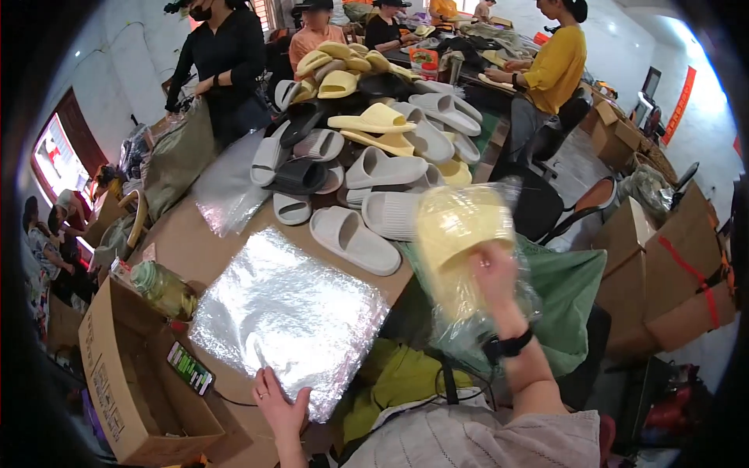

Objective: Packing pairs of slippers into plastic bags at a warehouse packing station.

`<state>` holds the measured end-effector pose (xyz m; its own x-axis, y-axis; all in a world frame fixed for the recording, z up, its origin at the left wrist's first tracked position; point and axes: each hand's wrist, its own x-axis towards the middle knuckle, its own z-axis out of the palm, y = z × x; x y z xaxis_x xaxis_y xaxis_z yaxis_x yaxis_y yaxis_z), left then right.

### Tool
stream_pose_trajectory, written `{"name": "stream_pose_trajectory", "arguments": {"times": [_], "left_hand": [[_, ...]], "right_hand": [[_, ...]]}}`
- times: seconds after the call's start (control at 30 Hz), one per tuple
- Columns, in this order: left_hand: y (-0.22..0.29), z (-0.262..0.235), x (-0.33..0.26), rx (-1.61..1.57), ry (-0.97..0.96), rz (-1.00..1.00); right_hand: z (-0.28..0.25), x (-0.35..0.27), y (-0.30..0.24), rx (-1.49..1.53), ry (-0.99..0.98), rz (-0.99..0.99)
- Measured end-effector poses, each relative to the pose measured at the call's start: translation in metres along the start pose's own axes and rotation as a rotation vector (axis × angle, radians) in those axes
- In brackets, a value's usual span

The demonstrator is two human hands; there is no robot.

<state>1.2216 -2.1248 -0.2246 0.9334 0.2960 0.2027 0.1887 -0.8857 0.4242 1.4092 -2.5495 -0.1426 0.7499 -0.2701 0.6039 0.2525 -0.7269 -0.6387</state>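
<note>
Head view: right fingers (490, 257) clamp a raised yellow slipper (460, 222); left fingers (270, 382) spread on shiny plastic (296, 304).

A pale short-sleeved shirt (480, 444), black wristband (512, 344) and ring (264, 395) are worn

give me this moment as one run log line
left hand: touching shiny plastic bags | right hand: holding bagged yellow slipper | ahead: slipper pile | left side: phone by open carton
</note>
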Motion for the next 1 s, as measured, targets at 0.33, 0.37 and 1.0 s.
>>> {"name": "stream_pose_trajectory", "arguments": {"times": [0.33,0.37,1.0], "left_hand": [[0.0,0.004,0.002,-0.017,0.002,0.03],[0.002,0.009,0.008,-0.054,-0.002,0.044],[-0.005,-0.001,0.001,0.012,0.046,-0.009]], "right_hand": [[-0.058,-0.141,0.423,-0.177,0.092,1.027],[-0.071,-0.15,0.442,-0.568,-0.297,0.797],[0.143,0.104,0.047,-0.488,-0.315,0.025]]}}
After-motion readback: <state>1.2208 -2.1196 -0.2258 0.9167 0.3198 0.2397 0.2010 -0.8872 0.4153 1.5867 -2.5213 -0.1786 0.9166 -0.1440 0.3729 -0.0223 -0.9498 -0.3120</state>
